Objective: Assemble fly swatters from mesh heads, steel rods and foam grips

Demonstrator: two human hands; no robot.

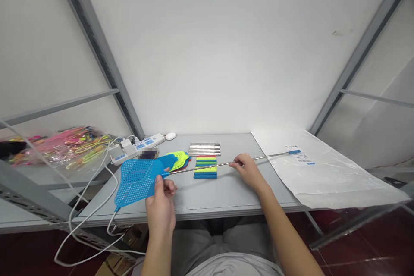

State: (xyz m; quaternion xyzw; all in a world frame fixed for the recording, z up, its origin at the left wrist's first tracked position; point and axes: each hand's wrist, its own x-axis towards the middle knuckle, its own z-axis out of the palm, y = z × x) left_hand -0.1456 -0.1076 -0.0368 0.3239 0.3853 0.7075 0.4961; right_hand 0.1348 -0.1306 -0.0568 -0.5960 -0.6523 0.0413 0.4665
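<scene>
A blue fly swatter (139,181) with a perforated, hand-shaped head and a long thin metal rod lies across both hands above the table. My left hand (161,200) is closed on the neck where head and rod meet. Farther right, my right hand (247,170) pinches the extended rod between thumb and fingers. The rod ends in a blue grip (294,152) at the right. Behind the rod is a row of coloured grips (205,175) in blue, yellow, green and red. Short metal rods (204,149) lie side by side beyond them. Yellow and blue swatter heads (181,160) overlap, partly hidden.
At the left back are a white power strip (150,143) with plugs, a white mouse-like object (170,136) and a blurred-out dark item (148,154). White cables (97,220) hang over the left edge. A white plastic bag (310,181) covers the table's right side. Bagged colourful items (64,146) sit left.
</scene>
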